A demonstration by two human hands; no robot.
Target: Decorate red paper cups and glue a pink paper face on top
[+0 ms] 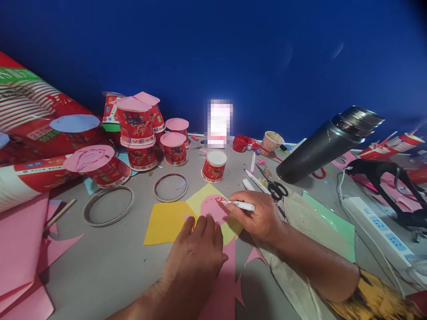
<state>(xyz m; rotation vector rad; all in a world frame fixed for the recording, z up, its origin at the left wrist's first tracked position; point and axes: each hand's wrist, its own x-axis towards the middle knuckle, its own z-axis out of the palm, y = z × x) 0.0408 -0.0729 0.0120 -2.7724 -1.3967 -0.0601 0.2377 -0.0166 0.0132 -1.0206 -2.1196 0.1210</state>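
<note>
A white marker [245,206] is pinched in my right hand [258,215], its tip on a pink paper circle [213,206] that bears red marks near the top edge. My left hand [198,253] lies on the papers, its fingertips at the circle's lower edge and nothing grasped. Beneath the circle are a pale yellow sheet [196,195] and a deeper yellow sheet [163,222]. A pink paper strip [225,284] runs under my left hand toward me. Just beyond the circle an upturned red paper cup [213,171] shows its white end.
Several cups with paper discs, including a pink-topped cup [175,151], stand left of tape rings [171,186]. Scissors [278,190] and capped markers lie right, near a leaning black thermos [327,146]. A white power strip [376,226] and cables lie far right; a bright blurred patch is ahead.
</note>
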